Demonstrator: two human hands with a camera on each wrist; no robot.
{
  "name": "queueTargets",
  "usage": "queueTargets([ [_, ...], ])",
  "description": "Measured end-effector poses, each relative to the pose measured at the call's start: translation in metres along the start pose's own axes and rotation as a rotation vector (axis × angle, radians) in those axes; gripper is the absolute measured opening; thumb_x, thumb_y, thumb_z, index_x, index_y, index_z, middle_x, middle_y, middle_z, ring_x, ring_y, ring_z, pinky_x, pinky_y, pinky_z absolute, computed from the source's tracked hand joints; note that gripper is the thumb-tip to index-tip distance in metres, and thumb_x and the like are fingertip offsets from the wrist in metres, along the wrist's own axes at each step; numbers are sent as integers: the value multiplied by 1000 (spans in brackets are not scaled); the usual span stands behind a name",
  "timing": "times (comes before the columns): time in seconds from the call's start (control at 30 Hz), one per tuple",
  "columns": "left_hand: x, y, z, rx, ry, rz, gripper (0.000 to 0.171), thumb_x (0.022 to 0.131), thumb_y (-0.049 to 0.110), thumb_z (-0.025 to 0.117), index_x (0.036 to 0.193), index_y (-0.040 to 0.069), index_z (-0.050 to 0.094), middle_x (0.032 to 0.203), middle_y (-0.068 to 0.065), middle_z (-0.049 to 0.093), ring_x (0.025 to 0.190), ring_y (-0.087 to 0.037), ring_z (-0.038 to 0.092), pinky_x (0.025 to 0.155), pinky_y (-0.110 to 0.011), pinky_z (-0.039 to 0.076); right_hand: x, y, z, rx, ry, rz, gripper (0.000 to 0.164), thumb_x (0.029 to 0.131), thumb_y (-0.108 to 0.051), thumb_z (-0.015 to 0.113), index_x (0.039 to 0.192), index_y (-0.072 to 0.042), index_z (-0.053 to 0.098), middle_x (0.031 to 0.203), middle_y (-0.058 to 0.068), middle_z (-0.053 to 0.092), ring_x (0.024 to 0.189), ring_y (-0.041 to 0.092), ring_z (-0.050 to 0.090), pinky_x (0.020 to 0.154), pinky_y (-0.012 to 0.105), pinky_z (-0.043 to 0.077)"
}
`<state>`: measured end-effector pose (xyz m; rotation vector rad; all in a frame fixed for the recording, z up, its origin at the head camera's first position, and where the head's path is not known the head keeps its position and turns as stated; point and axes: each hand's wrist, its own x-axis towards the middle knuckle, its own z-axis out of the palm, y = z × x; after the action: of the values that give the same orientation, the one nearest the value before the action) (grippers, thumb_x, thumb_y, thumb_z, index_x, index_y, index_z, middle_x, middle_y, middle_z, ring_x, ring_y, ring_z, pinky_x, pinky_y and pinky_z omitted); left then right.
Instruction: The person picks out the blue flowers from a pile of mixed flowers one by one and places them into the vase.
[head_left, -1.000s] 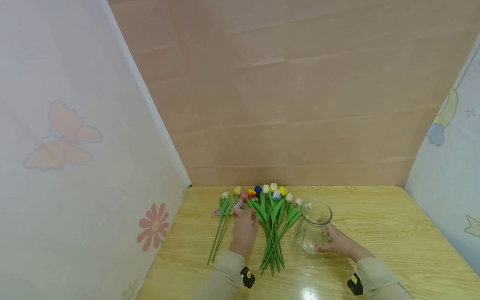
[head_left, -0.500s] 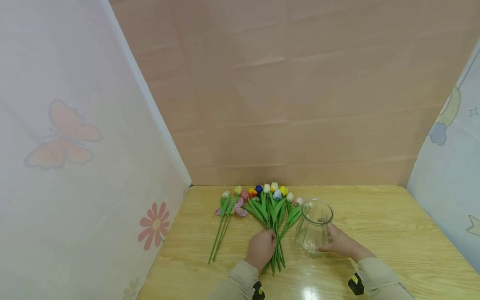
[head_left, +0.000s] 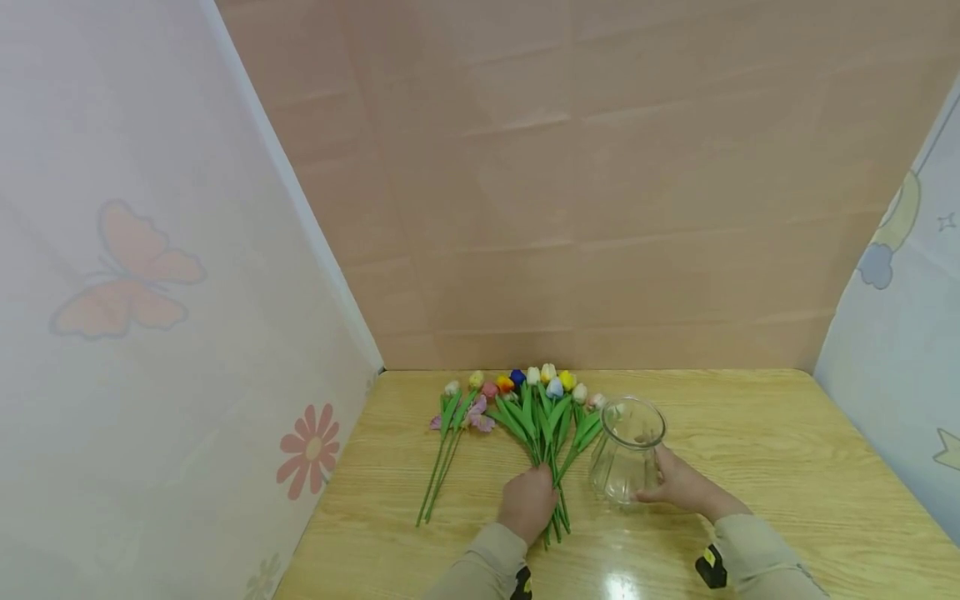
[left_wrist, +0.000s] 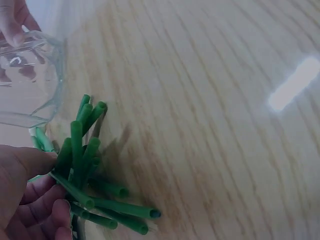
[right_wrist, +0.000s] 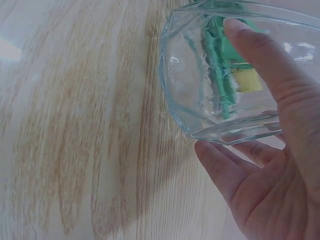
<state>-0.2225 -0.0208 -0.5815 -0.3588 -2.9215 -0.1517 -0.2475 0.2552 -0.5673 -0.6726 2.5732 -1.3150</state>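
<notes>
A bunch of artificial tulips [head_left: 553, 425] lies on the table, with blue, white, yellow and orange-red blooms at the far end. My left hand [head_left: 528, 502] grips green stems in the lower part of the bunch. In the left wrist view, its thumb and curled fingers close round several stems [left_wrist: 82, 170], whose cut ends point outward. To the right stands a clear glass vase [head_left: 625, 467] with a wide round rim. My right hand [head_left: 677, 486] holds its side, the thumb [right_wrist: 260, 50] along the glass and the other fingers [right_wrist: 225, 167] on the opposite side.
Two separate tulips [head_left: 442, 467] lie left of the bunch, beside a mauve flower [head_left: 478, 415]. The wooden table [head_left: 780, 467] ends at a brown back wall [head_left: 570, 208]. Patterned white sheets [head_left: 172, 400] hang at both sides.
My left hand has come from the mauve flower, down and right, to the tulip stems and now grips some. My right hand and the vase have stayed in place.
</notes>
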Motion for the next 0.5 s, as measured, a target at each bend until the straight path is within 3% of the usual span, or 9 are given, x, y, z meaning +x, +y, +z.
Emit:
queueTargets([
  [0.1, 2, 1, 3, 34, 4, -3, 26, 84, 36, 74, 81, 14, 62, 61, 1, 60, 50, -12, 58, 41, -27, 44, 0, -2, 0, -1, 3, 10, 95, 77, -17, 82, 143, 9, 20, 136, 40, 35, 119, 57, 44, 91, 63, 45],
  [0.37, 3, 1, 0, -30, -3, -6, 25, 86, 33, 73, 75, 15, 59, 56, 3, 56, 45, -9, 53, 38, -23, 39, -1, -4, 0, -22, 15, 19, 94, 76, -18, 83, 142, 8, 22, 136, 42, 35, 119, 58, 43, 90, 63, 45],
  [0.5, 5, 0, -7, -45, 91, 13, 24, 85, 27, 74, 74, 16, 56, 51, 5, 51, 39, -6, 47, 34, -20, 31, -1, -5, 0, -23, 18, 8, 93, 75, -17, 83, 141, 9, 22, 135, 42, 36, 118, 58, 44, 90, 63, 45],
])
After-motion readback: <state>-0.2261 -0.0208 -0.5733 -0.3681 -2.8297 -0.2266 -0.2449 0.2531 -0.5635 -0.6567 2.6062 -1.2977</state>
